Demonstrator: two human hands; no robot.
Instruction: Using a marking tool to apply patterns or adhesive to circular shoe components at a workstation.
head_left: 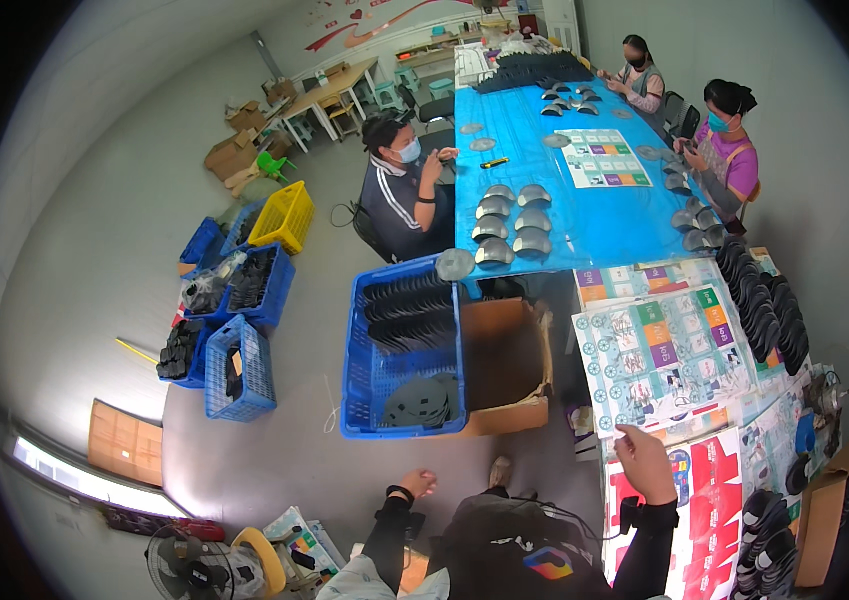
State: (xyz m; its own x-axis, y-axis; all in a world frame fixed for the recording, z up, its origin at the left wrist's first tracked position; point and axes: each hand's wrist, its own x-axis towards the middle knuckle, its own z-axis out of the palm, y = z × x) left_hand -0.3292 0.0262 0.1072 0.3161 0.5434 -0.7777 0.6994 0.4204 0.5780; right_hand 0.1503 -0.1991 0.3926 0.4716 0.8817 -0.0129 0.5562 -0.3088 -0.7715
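Observation:
My left hand (419,484) hangs over the floor in front of my body, its fingers loosely bent and apart, with nothing seen in it. My right hand (646,465) is over the stack of printed sheets at my right, fingers partly stretched out and holding nothing that I can see. Whether it touches the sheets I cannot tell. Just beyond it lies a white printed sheet (659,360) with coloured squares. Under and beside that hand is a red and white printed sheet (714,500). Rows of black curved pieces (747,300) stand on the sheets' far right side.
A blue crate (352,385) with black curved pieces stands ahead, beside a cardboard box (509,418). Beyond is a blue-covered table (544,235) with grey domed pieces (493,228); three people sit around it. More crates (241,385) stand left; a fan (189,565) is at lower left.

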